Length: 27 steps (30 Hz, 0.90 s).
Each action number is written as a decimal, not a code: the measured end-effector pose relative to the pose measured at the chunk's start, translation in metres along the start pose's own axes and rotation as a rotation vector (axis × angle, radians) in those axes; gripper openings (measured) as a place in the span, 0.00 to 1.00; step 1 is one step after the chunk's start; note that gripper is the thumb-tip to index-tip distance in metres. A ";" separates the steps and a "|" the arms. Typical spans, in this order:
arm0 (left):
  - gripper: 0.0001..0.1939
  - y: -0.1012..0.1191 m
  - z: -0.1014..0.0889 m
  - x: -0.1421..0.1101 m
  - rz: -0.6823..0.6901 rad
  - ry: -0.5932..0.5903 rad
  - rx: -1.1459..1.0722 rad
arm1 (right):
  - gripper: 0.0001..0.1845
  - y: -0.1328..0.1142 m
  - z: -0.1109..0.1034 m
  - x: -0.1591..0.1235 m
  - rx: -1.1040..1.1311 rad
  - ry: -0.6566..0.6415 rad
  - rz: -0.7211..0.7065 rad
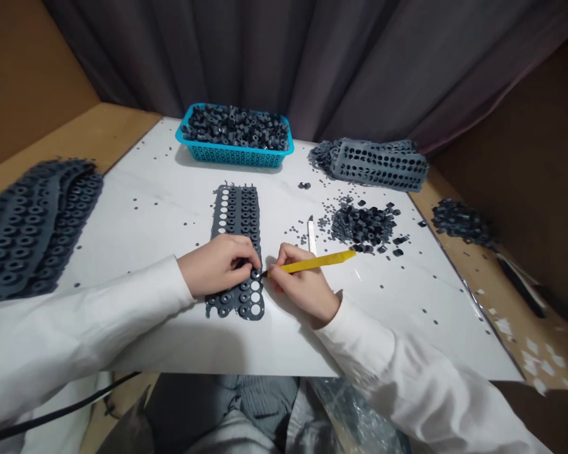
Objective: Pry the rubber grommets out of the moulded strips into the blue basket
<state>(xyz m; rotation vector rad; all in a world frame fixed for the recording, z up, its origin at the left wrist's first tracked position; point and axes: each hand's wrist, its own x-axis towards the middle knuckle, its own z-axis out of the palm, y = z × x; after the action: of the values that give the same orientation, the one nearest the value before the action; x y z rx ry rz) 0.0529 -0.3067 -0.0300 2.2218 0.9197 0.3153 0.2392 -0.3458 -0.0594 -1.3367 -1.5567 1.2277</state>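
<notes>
A dark grey rubber sheet (pixel 238 214) with rows of moulded ring-shaped pieces lies lengthwise on the white board. White round holes show along part of its left row and at the near end of its right row. My left hand (pixel 224 265) rests across the sheet, thumb and forefinger closed at a ring in the right row. In my right hand (pixel 300 277) is a slim yellow-handled tool (pixel 329 260), held like a pen. Its dark tip meets the sheet's right edge beside my left fingertips; the tip's exact shape is too small to tell.
A blue basket (pixel 236 154) full of loose rubber pieces stands at the back. Punched-out sheets (pixel 378 165) lie back right, above a pile of dark scraps (pixel 364 224) and a narrow blade (pixel 311 234). More ringed sheets (pixel 38 221) are stacked at left.
</notes>
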 end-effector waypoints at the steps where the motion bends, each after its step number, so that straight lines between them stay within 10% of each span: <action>1: 0.11 0.001 0.000 0.001 0.017 -0.019 0.043 | 0.10 0.001 0.001 0.000 -0.001 0.001 0.000; 15: 0.10 0.012 0.006 0.017 0.135 -0.271 0.492 | 0.09 -0.006 0.000 0.003 -0.103 -0.034 -0.084; 22: 0.09 -0.006 -0.016 0.001 -0.088 0.248 -0.145 | 0.10 -0.008 0.000 0.003 -0.088 -0.023 -0.089; 27: 0.06 -0.010 -0.024 0.005 -0.432 0.169 -0.650 | 0.09 -0.006 -0.005 0.009 0.131 0.039 0.027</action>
<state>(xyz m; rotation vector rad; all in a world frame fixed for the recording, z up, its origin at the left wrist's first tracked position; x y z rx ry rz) 0.0401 -0.2860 -0.0194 1.3843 1.1582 0.5153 0.2407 -0.3359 -0.0529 -1.2932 -1.4104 1.2905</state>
